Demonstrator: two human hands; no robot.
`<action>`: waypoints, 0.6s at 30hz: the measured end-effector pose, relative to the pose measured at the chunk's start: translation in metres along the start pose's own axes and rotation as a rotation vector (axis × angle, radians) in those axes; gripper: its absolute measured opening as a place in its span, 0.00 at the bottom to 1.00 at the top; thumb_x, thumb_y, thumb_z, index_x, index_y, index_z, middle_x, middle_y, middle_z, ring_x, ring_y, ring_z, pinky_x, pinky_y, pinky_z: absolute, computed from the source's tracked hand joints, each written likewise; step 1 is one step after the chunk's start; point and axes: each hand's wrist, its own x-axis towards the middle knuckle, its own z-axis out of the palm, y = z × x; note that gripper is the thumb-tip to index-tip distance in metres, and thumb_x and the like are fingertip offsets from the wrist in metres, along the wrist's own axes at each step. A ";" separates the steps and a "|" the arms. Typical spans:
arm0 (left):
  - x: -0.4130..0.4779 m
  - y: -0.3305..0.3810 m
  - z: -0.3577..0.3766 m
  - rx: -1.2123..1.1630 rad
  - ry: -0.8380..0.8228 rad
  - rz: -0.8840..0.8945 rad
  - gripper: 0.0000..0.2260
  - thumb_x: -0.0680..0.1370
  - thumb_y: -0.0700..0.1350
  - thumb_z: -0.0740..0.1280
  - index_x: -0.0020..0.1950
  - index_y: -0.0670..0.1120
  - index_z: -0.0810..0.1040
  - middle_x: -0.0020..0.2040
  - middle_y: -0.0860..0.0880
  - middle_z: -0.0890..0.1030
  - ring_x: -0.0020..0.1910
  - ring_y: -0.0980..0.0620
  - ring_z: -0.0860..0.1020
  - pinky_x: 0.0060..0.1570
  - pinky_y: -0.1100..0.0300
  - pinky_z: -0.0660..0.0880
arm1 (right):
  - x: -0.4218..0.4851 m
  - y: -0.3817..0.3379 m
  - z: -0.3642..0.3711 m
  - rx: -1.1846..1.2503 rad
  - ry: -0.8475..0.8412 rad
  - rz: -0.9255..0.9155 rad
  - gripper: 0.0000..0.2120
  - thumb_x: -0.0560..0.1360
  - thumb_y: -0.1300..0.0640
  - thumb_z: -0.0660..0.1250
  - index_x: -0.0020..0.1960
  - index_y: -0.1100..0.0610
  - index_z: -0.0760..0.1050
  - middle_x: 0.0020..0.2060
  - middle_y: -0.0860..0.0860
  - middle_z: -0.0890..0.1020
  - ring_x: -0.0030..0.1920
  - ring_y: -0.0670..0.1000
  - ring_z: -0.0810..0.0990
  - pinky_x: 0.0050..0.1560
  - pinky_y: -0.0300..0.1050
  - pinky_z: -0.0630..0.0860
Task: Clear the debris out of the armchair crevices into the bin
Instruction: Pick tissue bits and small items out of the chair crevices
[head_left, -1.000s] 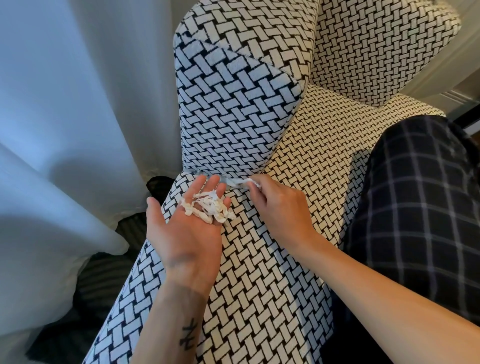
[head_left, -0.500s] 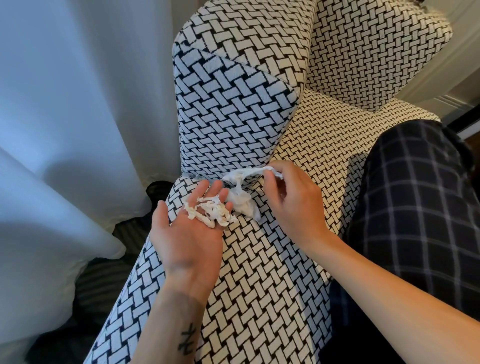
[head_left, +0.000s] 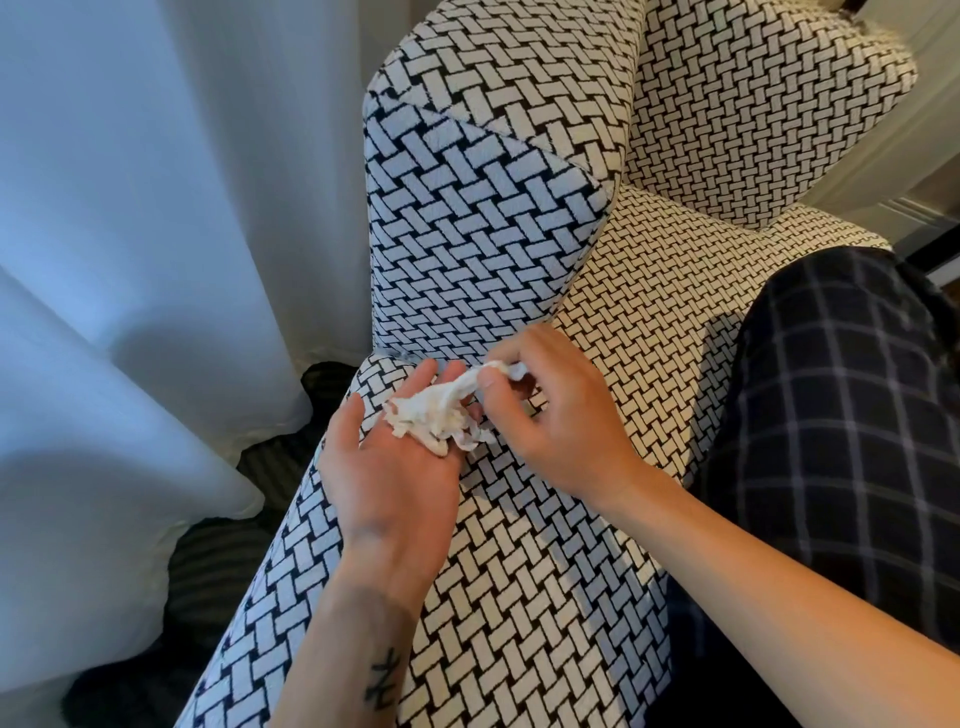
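The armchair (head_left: 519, 597) is covered in black-and-white woven-pattern fabric; its armrest runs from the bottom of the view up to the wing of the backrest (head_left: 478, 223). My left hand (head_left: 389, 467) lies palm up on the armrest with straight fingers, and a heap of white tissue scraps (head_left: 436, 421) rests on them. My right hand (head_left: 556, 415) pinches the upper end of a crumpled white tissue (head_left: 498, 370) that drapes down onto that heap. The crevice (head_left: 415, 356) under the wing sits just beyond my fingertips. No bin is in view.
White curtains (head_left: 156, 234) hang close on the left. A dark striped rug or floor (head_left: 218, 561) shows below them. My leg in dark checked trousers (head_left: 841, 415) rests on the seat at the right. A white skirting and wall (head_left: 914, 156) stand behind the chair.
My right hand drew a crumpled tissue out of the crevice under the wing and carried it left onto the scraps in my left palm. The left hand stayed nearly still.
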 end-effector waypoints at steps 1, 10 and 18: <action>0.000 0.000 0.001 -0.001 0.004 -0.003 0.26 0.85 0.56 0.52 0.69 0.37 0.75 0.64 0.35 0.81 0.66 0.37 0.79 0.73 0.45 0.68 | -0.002 -0.001 0.002 -0.006 -0.032 -0.007 0.07 0.80 0.55 0.65 0.48 0.58 0.77 0.42 0.47 0.75 0.44 0.47 0.73 0.43 0.43 0.72; -0.003 0.004 0.004 0.081 0.038 -0.014 0.21 0.84 0.48 0.55 0.67 0.37 0.78 0.62 0.36 0.82 0.61 0.40 0.82 0.66 0.48 0.74 | -0.002 -0.001 0.017 -0.251 -0.147 -0.349 0.11 0.80 0.55 0.68 0.56 0.60 0.83 0.47 0.53 0.80 0.48 0.54 0.75 0.49 0.48 0.74; 0.002 0.006 -0.001 -0.034 0.026 0.025 0.22 0.84 0.49 0.55 0.68 0.35 0.76 0.63 0.33 0.81 0.65 0.36 0.80 0.72 0.42 0.70 | -0.004 0.013 -0.003 -0.128 -0.057 -0.156 0.17 0.83 0.55 0.57 0.63 0.60 0.79 0.52 0.52 0.82 0.52 0.50 0.78 0.52 0.47 0.76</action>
